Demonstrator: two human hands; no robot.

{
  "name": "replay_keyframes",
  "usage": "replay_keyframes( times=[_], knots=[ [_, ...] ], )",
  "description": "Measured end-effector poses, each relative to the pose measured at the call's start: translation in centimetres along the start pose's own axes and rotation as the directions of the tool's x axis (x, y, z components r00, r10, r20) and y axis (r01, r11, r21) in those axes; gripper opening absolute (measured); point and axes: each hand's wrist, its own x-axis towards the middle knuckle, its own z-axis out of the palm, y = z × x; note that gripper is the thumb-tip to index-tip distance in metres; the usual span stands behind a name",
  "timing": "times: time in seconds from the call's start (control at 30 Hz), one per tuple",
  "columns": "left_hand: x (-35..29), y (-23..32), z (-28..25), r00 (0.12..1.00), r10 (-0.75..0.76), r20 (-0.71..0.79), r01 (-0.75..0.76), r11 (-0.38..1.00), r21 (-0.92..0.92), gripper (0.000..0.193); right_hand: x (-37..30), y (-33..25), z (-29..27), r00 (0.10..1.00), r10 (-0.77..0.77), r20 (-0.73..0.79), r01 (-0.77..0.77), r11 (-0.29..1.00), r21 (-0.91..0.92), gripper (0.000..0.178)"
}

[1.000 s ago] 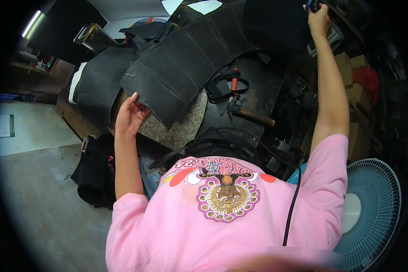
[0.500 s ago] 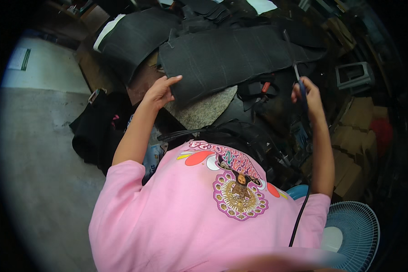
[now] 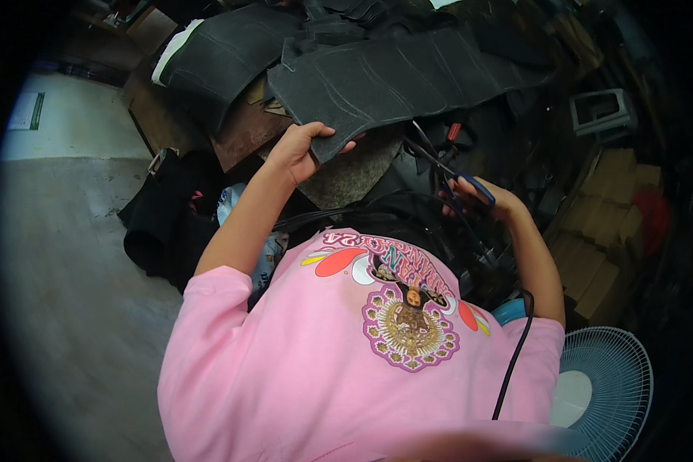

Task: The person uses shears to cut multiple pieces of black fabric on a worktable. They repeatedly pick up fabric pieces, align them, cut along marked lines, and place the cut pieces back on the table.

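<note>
My left hand point(image 3: 299, 148) grips the near edge of a large dark grey ribbed sheet point(image 3: 408, 73) that lies across a cluttered work surface. My right hand point(image 3: 481, 202) is closed on a slim metal tool with a blue handle point(image 3: 470, 185). The tool's thin end points up and left toward the sheet. A rounded grey pad point(image 3: 346, 173) shows under the sheet's edge, between my hands. My pink printed shirt point(image 3: 362, 362) fills the lower middle of the view.
More dark sheets point(image 3: 223, 54) are piled at the back left. A black bag point(image 3: 162, 219) sits on the concrete floor point(image 3: 69, 269) at left. Cardboard boxes point(image 3: 608, 223) and a blue fan point(image 3: 608, 385) stand at right. A black cable point(image 3: 516, 362) crosses my shoulder.
My right hand came down from high at the upper right to beside the sheet, still holding the tool. My left hand moved onto the sheet's edge and gripped it.
</note>
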Motion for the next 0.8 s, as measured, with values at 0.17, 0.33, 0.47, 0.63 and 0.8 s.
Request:
replay_keyframes(
  times=[0.17,0.33,0.47,0.63,0.8],
  knots=[
    [-0.9,-1.2,1.3,0.999,0.037,0.037,-0.04,0.997,0.07,0.053,1.4,-0.4,0.6,0.994,-0.113,-0.004,0.113,0.992,0.049,0.058],
    [-1.4,-2.4,2.2,0.985,0.111,-0.129,-0.084,0.977,0.198,0.052,1.7,-0.7,1.1,0.991,-0.102,-0.083,0.109,0.991,0.079,0.063],
    [-1.9,-2.8,2.4,0.984,0.148,-0.096,-0.117,0.954,0.274,0.051,1.5,-0.8,1.5,0.991,-0.067,-0.112,0.08,0.989,0.121,0.059],
    [-2.1,-3.5,2.7,0.984,0.153,-0.095,-0.12,0.95,0.288,0.047,1.4,-0.7,2.0,0.978,-0.188,-0.093,0.202,0.963,0.181,0.056],
    [-2.4,-3.1,2.7,0.985,0.172,-0.025,-0.153,0.928,0.339,0.043,1.2,0.0,1.7,0.973,-0.203,-0.11,0.219,0.963,0.156,0.057]
  ],
)
